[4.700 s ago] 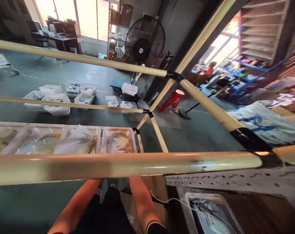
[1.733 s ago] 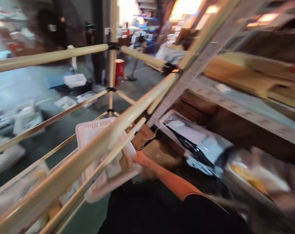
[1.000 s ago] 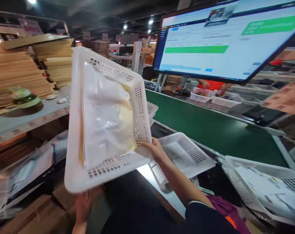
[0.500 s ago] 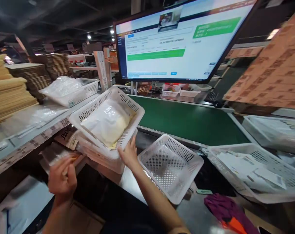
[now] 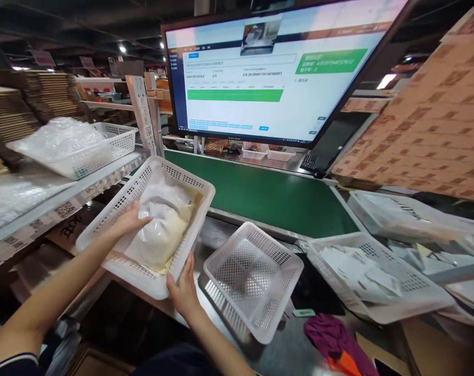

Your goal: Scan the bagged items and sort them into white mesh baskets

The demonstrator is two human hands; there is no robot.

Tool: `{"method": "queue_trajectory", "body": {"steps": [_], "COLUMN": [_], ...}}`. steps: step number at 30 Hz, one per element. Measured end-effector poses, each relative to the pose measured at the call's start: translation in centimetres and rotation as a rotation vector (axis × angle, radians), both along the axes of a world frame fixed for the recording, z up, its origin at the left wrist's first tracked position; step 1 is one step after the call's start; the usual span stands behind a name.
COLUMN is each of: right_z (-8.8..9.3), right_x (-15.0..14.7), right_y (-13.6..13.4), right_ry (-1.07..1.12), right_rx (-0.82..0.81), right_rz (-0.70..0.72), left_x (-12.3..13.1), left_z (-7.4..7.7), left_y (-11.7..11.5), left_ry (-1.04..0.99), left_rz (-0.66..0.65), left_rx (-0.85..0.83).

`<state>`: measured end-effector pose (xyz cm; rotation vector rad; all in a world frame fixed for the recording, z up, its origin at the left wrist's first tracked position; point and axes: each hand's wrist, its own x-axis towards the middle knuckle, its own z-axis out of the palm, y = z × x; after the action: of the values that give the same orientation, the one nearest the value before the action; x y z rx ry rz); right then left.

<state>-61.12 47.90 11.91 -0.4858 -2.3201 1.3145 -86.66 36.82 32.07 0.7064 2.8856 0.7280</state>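
- White perforated basket sits tilted at the near left of the workbench, gripped at its near right corner by the right hand, whose fingers wrap the rim from outside.
- Left hand reaches over the basket's left wall, fingers loosely spread and resting on the clear-bagged pale item that lies inside; it touches the bag without pinching it.
- Bagged item fills most of the basket, between the two hands, its yellowish end towards the right hand.
- Just right of the right hand stands an empty white basket, tilted, touching nothing held.
- Further right, a wider tray holds papers and plastic sleeves; a purple cloth lies in front of it.
- Behind the baskets runs a green conveyor belt.
- Above it a monitor shows a green bar and a green box; the digits "3000178158780001" can roughly be made out, the rest too small to read.
- On the left shelf, edged with QR-code labels, another basket carries bubble wrap.
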Motion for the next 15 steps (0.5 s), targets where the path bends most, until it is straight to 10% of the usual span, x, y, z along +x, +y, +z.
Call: {"method": "queue_trajectory", "body": {"steps": [5,11,15], "right_z": [0.0,-0.1,-3.3], "right_x": [2.0,6.4,14.8], "right_y": [2.3,7.0,13.2], "right_ry": [-0.111,0.014,0.087], "right_rx": [-0.098,-0.131,-0.205], "right_rz": [0.136,0.221,-0.061], "left_x": [4.2,13.2,10.2], "left_z": [1.5,7.5,7.9], "left_y": [0.0,3.2,4.4], "left_ry": [-0.468,-0.355,0.084], "left_rz": [-0.083,-0.597,-0.215], "left_rx": [0.512,0.269,0.163]}}
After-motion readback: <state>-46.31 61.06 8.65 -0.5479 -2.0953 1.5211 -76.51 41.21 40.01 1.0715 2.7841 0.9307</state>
